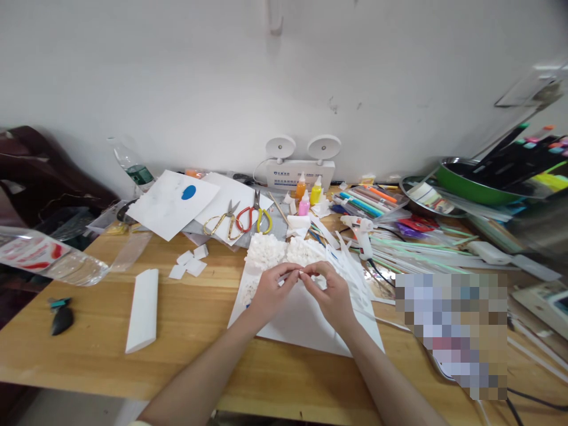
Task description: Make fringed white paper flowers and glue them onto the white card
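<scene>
My left hand (pixel 276 291) and my right hand (pixel 327 290) meet fingertip to fingertip over a white sheet (pixel 306 331). Between them they pinch a tiny white piece (pixel 300 272), mostly hidden by the fingers. Just behind the hands, clusters of crumpled white bits (pixel 265 251) cover the upper part of the sheet. Thin white strips (pixel 355 281) lie along its right side, close to my right hand.
Left of the sheet are a folded white paper roll (pixel 142 310), small white squares (pixel 189 264), black-handled pliers (pixel 62 319) and a bottle (pixel 48 254). Scissors (pixel 219 222) lie behind. A glue gun (pixel 361 234) with a black cord, markers and a green bowl (pixel 479 184) are at right.
</scene>
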A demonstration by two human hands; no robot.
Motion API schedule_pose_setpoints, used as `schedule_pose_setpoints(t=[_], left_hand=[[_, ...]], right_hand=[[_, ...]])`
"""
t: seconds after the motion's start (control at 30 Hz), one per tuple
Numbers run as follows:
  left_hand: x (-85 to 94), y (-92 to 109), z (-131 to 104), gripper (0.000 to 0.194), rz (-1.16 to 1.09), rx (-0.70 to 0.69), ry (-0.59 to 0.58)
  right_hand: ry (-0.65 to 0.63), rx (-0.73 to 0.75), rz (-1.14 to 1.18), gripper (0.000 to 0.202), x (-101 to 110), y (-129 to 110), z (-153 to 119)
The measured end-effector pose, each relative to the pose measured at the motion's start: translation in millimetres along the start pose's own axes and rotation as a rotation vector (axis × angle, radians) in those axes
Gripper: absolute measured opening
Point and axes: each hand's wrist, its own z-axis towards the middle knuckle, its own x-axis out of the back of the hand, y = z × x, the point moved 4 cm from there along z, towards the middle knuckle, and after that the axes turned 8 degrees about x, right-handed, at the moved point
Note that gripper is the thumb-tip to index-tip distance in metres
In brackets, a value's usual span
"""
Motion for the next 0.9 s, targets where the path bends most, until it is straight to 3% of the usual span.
schedule_pose_setpoints(t=[0.33, 0.9], left_hand=[[0.1, -0.8, 0.6, 0.021, 0.003, 0.004, 0.011], [-0.4, -3.0, -1.3, 0.024, 0.001, 0.005, 0.014]], right_hand=[[-0.009, 0.037, -0.023, 0.007, 0.6, -2.1, 0.6], [0.171, 0.055, -0.115, 0.008, 3.3, -5.9, -3.6]])
